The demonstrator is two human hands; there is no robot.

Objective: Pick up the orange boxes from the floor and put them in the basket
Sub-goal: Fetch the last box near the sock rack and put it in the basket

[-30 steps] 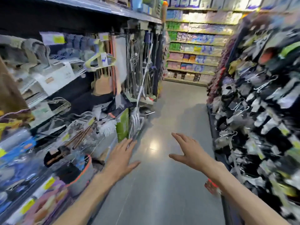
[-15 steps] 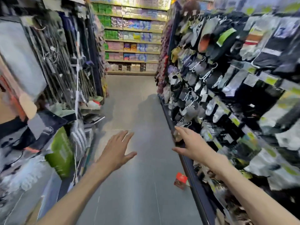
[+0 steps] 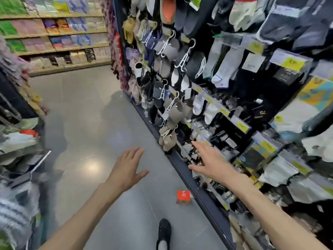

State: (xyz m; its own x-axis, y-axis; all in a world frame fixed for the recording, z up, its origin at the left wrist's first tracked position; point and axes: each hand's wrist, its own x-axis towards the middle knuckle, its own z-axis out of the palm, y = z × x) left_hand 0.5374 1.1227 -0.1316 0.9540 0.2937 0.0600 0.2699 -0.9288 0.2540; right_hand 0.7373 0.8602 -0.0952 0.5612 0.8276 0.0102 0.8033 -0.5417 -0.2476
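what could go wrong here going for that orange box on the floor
The orange box lies close against the base of the sock rack, so a reaching arm could knock hanging socks off. The shoe is near the box and might kick it. No basket is in view, and both hands are empty.

Lower centre of the frame: small orange cardboard box (image 3: 183, 196) with a white mark on its top face, on the glossy grey floor (image 3: 86, 112). Bottom centre: black perforated shoe (image 3: 164, 231) over a grey sock. Right half: rack of hanging socks (image 3: 207, 73) in grey, black, white, navy and beige on white plastic hangers, with yellow price tags (image 3: 292, 63). Upper left: far shelves (image 3: 54, 33) of green, purple, pink and blue packets. Lower left: blurred grey-and-white striped fabric (image 3: 12, 213).
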